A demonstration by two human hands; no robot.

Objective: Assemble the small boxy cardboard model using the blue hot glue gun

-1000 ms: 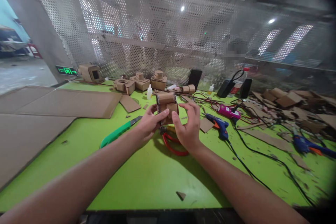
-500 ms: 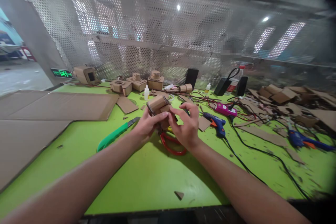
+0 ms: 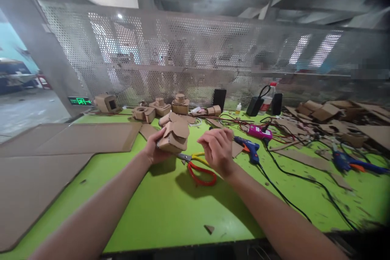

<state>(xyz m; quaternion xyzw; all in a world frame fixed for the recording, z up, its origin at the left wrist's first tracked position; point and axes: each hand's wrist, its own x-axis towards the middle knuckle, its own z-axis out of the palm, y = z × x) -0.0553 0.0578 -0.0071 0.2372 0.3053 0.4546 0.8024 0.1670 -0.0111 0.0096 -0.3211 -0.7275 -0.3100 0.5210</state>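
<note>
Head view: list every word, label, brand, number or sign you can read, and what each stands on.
No words, brands or numbers are readable.
Green sign: running-figure pictogram and arrow; characters too blurred.
Red-capped bottle: print too small to read.
Magenta power strip: pale marks, unreadable.
Small dropper bottle: nothing legible.

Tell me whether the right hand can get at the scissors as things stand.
Likely yes: the right hand appears empty and is close to the scissors, and nothing covers their red handle.
</note>
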